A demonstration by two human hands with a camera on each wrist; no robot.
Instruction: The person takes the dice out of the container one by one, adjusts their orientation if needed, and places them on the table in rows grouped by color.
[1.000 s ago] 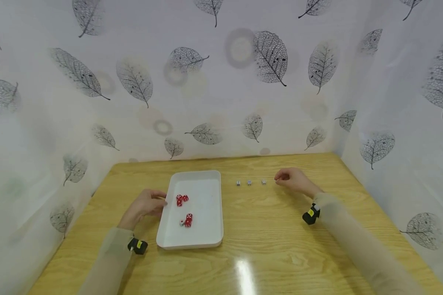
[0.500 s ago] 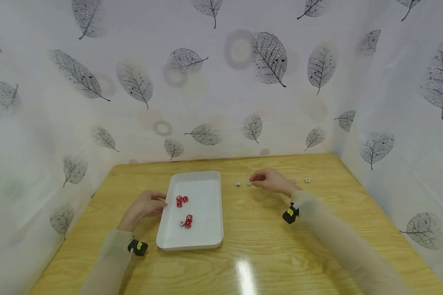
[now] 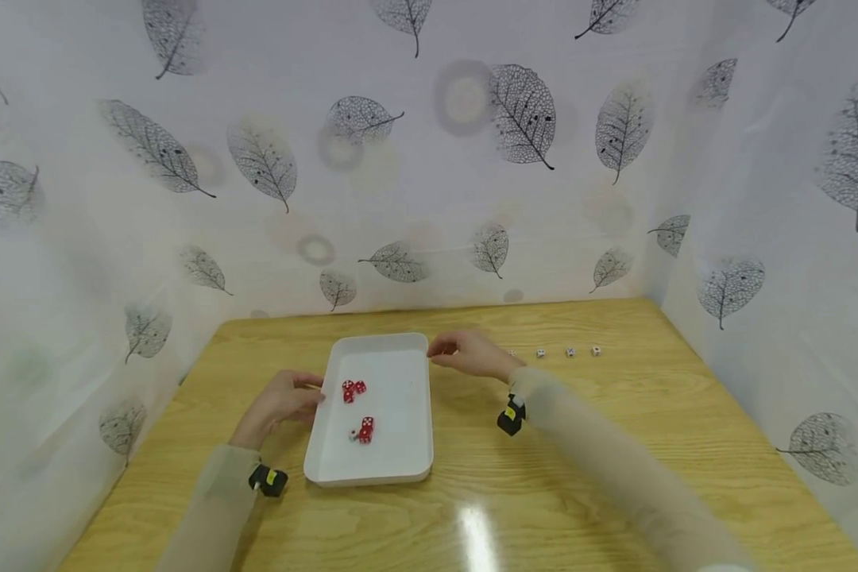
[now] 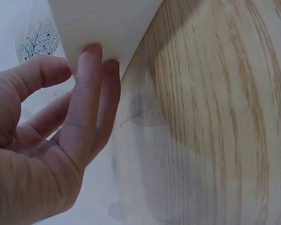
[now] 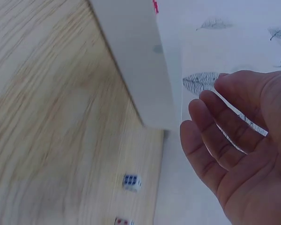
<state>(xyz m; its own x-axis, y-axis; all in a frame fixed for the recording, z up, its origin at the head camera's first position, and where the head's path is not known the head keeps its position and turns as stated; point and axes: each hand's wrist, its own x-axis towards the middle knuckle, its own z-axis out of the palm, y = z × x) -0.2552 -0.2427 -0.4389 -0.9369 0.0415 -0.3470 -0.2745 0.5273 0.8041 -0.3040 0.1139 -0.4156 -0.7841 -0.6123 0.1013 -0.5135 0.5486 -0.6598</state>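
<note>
A white tray (image 3: 400, 397) stands on the table. Against its left wall is my left hand (image 3: 282, 401); the left wrist view shows fingertips (image 4: 91, 58) on the outer side and the thumb at the rim. Inside lie several red dice (image 3: 366, 429) and one white die (image 3: 353, 435). By the tray's upper right corner hovers my right hand (image 3: 472, 353), its fingers loosely bent with a gap to the thumb and nothing visible between them. A row of small white dice (image 3: 570, 352) runs right from there, partly hidden behind this hand. One white die (image 5: 132, 182) has blue pips.
The wooden table (image 3: 529, 492) has a leaf-patterned white curtain (image 3: 415, 191) behind it and along both sides. Each wrist carries a small black camera (image 3: 511, 415).
My right hand has moved left along the row of white dice to the tray's right edge, uncovering dice at the right end. The left hand and tray have stayed put.
</note>
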